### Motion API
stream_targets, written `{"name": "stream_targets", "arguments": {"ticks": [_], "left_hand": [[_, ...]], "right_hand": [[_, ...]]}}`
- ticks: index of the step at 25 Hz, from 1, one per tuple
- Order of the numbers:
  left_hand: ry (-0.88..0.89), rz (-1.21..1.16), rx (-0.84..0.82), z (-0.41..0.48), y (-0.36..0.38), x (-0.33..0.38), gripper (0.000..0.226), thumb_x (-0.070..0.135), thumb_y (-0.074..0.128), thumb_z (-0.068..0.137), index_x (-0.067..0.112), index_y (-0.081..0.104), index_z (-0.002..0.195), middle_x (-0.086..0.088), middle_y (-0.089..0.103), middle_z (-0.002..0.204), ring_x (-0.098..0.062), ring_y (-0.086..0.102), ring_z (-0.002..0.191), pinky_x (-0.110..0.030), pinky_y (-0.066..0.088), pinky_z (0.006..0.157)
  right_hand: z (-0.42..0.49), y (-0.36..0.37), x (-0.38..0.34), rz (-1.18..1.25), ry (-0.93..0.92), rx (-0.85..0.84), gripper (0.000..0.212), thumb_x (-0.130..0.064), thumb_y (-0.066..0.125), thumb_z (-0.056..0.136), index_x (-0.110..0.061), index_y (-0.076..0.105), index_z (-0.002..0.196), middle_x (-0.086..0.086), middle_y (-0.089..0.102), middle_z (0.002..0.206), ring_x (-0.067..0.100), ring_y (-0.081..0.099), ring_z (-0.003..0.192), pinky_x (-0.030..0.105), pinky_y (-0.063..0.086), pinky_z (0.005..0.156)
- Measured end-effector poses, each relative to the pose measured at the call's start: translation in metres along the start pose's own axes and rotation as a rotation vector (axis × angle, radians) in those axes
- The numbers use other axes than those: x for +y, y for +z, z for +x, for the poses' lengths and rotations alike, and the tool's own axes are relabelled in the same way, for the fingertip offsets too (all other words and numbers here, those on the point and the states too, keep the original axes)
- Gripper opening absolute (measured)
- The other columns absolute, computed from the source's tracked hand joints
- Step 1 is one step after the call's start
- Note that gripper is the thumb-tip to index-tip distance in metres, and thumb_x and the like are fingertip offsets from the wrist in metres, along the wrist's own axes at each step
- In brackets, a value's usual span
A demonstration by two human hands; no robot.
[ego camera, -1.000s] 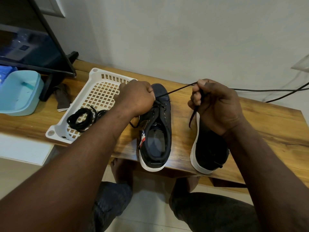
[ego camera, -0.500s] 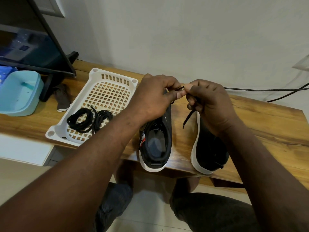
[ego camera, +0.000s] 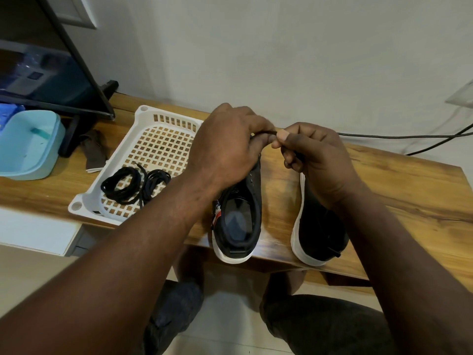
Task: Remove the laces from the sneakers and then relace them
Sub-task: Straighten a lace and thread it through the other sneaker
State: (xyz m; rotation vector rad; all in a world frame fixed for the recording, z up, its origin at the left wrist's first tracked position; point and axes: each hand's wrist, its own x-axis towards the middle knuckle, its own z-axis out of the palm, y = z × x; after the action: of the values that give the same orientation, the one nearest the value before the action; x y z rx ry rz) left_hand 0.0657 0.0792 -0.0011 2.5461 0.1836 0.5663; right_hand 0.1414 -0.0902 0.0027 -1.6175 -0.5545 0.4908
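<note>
One second ago the hands were apart and the black lace ran tight between them. Now they have come together above the toe of the first sneaker. The left hand, which was pressing on this shoe, is lifted and pinches the lace with curled fingers. The right hand pinches the same short piece between thumb and forefinger, the other fingers closed.

The lace's lower part is hidden behind the hands, so I cannot tell which eyelet it leaves. The pull seems finished, and the hands probably change their grip for the next eyelet.

The second sneaker stands beside on the table. Two coiled laces lie in the white basket.
</note>
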Motion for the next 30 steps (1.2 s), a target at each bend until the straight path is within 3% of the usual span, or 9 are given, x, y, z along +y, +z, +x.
{"name": "stream_targets", "arguments": {"ticks": [3, 6, 9, 13, 15, 19, 24, 27, 30], "left_hand": [[-0.095, 0.114, 0.039, -0.001, 0.003, 0.003, 0.028, 0.047, 0.059, 0.101, 0.032, 0.080, 0.111, 0.004, 0.077, 0.094, -0.018, 0.064, 0.092, -0.038, 0.053, 0.078], [-0.274, 0.009, 0.030, -0.001, 0.005, 0.000, 0.029, 0.051, 0.062, 0.100, 0.031, 0.081, 0.109, 0.003, 0.078, 0.089, -0.015, 0.068, 0.084, -0.031, 0.053, 0.075], [-0.303, -0.106, 0.047, -0.001, 0.003, 0.003, 0.027, 0.049, 0.066, 0.098, 0.031, 0.081, 0.112, 0.005, 0.079, 0.097, -0.011, 0.069, 0.089, -0.025, 0.048, 0.076], [-0.355, -0.214, -0.041, -0.003, 0.000, -0.005, 0.024, 0.048, 0.071, 0.095, 0.031, 0.081, 0.109, 0.010, 0.079, 0.105, -0.004, 0.065, 0.095, -0.020, 0.045, 0.078], [-0.334, -0.196, -0.127, -0.005, 0.000, -0.010, 0.023, 0.048, 0.074, 0.092, 0.033, 0.080, 0.109, 0.012, 0.077, 0.103, -0.005, 0.065, 0.096, -0.027, 0.049, 0.083], [-0.462, -0.186, -0.192, -0.008, -0.008, -0.019, 0.032, 0.035, 0.082, 0.085, 0.026, 0.058, 0.104, 0.004, 0.065, 0.093, -0.018, 0.064, 0.089, -0.040, 0.055, 0.076], [-0.617, -0.363, -0.527, -0.024, -0.023, -0.020, 0.023, 0.029, 0.081, 0.089, 0.011, 0.069, 0.097, -0.012, 0.076, 0.090, -0.026, 0.073, 0.081, -0.049, 0.063, 0.084], [-0.601, -0.381, -0.525, -0.029, -0.027, -0.021, 0.022, 0.025, 0.087, 0.083, 0.011, 0.073, 0.092, -0.011, 0.078, 0.082, -0.029, 0.077, 0.080, -0.052, 0.064, 0.084], [-0.615, -0.407, -0.464, -0.031, -0.028, -0.021, 0.011, 0.020, 0.084, 0.084, 0.014, 0.077, 0.089, -0.010, 0.078, 0.078, -0.033, 0.077, 0.079, -0.055, 0.064, 0.080]], "right_hand": [[-0.001, -0.003, -0.002, 0.012, -0.017, 0.014, 0.023, -0.013, 0.058, 0.103, -0.009, 0.072, 0.085, 0.001, 0.054, 0.062, 0.015, 0.046, 0.061, 0.024, 0.036, 0.057], [-0.003, -0.006, -0.004, 0.077, -0.034, 0.045, 0.024, -0.016, 0.057, 0.103, -0.010, 0.070, 0.084, -0.001, 0.055, 0.063, 0.014, 0.046, 0.060, 0.030, 0.038, 0.062], [-0.003, -0.003, -0.011, 0.293, -0.010, 0.071, 0.022, -0.022, 0.058, 0.097, -0.010, 0.061, 0.079, -0.001, 0.055, 0.066, 0.014, 0.045, 0.059, 0.032, 0.037, 0.065], [-0.002, -0.006, -0.015, 0.571, 0.013, 0.129, 0.021, -0.024, 0.058, 0.097, -0.013, 0.056, 0.078, 0.002, 0.063, 0.091, 0.015, 0.054, 0.076, 0.030, 0.042, 0.071], [-0.001, -0.003, -0.012, 0.542, 0.043, 0.129, 0.026, -0.021, 0.054, 0.101, -0.014, 0.057, 0.076, 0.003, 0.072, 0.106, 0.014, 0.058, 0.081, 0.027, 0.043, 0.070], [0.003, 0.006, -0.010, 0.355, 0.088, 0.144, 0.025, -0.024, 0.063, 0.101, -0.020, 0.063, 0.077, 0.000, 0.071, 0.087, 0.010, 0.052, 0.068, 0.023, 0.043, 0.064], [0.004, 0.012, 0.001, 0.008, 0.061, 0.058, 0.006, -0.015, 0.072, 0.097, -0.010, 0.070, 0.099, 0.002, 0.076, 0.085, 0.008, 0.056, 0.067, 0.022, 0.044, 0.063], [0.004, 0.017, 0.002, -0.101, 0.067, 0.039, 0.018, -0.010, 0.073, 0.097, -0.006, 0.070, 0.114, 0.008, 0.079, 0.086, 0.001, 0.064, 0.066, 0.016, 0.046, 0.061], [0.005, 0.023, 0.007, -0.253, 0.087, -0.010, 0.007, -0.009, 0.075, 0.094, -0.009, 0.076, 0.101, 0.007, 0.080, 0.085, 0.006, 0.071, 0.073, 0.021, 0.051, 0.067]]}}
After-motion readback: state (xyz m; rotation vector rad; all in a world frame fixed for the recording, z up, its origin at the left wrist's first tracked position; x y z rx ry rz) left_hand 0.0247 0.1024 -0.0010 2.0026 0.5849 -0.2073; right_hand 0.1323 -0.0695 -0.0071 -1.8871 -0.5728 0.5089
